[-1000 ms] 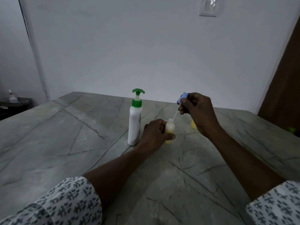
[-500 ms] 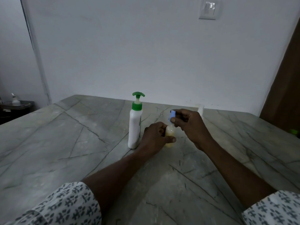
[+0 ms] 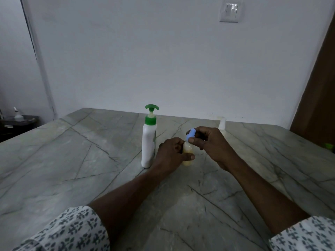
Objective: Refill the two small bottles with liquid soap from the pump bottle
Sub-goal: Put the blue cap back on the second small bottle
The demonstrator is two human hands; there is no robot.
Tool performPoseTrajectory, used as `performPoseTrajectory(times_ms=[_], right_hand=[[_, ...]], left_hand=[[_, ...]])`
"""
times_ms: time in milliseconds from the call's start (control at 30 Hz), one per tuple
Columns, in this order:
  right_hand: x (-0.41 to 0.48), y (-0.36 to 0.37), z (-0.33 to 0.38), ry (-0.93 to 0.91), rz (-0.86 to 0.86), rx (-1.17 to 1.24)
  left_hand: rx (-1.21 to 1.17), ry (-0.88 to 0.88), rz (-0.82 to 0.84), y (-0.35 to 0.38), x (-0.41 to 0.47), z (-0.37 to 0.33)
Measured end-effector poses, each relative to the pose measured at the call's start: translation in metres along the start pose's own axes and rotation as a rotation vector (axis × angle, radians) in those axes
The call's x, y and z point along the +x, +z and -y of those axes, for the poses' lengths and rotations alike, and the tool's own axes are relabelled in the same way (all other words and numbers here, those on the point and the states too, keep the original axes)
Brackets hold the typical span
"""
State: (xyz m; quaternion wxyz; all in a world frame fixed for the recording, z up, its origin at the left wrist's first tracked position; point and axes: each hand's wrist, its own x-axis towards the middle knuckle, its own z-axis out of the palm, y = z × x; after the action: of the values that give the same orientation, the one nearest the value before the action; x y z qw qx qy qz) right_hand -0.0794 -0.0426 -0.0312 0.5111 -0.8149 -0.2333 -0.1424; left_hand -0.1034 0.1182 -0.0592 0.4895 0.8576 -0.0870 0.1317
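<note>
While my left hand (image 3: pixel 171 153) is wrapping around the small bottle (image 3: pixel 188 154) and pinning it upright on the stone table (image 3: pixel 72 160), my right hand (image 3: pixel 208 142) is pinching its blue cap (image 3: pixel 191 134) at the neck. The cap is sitting on top of the bottle, so I am judging that I am closing it: the yellowish liquid inside is suggesting this one is already filled. Whether the cap is fully seated I cannot tell; my fingers are covering the joint.

The next move is calling for a firm twist or press with the right hand while the left is resisting it, then setting this bottle aside and reaching for the other.

Counting what I am working with: one pump bottle (image 3: pixel 149 142), white with a green head, standing just beside my left hand; two small bottles, the one in my grip and a second small bottle (image 3: pixel 222 124) standing behind my right hand, partly hidden; one blue cap. How full the second one is I cannot tell.
</note>
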Motion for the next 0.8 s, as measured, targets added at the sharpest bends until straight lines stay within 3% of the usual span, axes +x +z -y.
performPoseTrajectory(times_ms=[400,533,633,800], right_hand=[[0.011,-0.002,0.012,-0.046,0.091,-0.372],[0.011,0.0,0.014,-0.044,0.013,-0.453],[0.008,-0.001,0.01,-0.017,0.0,-0.406],[-0.001,-0.016,0.013,0.009,0.13,-0.088]], left_hand=[[0.029,0.028,-0.007,0.002,0.001,0.001],[0.003,0.024,-0.016,0.002,0.001,0.002],[-0.002,0.029,-0.018,0.002,0.001,0.002],[0.002,0.022,-0.005,0.001,0.0,-0.001]])
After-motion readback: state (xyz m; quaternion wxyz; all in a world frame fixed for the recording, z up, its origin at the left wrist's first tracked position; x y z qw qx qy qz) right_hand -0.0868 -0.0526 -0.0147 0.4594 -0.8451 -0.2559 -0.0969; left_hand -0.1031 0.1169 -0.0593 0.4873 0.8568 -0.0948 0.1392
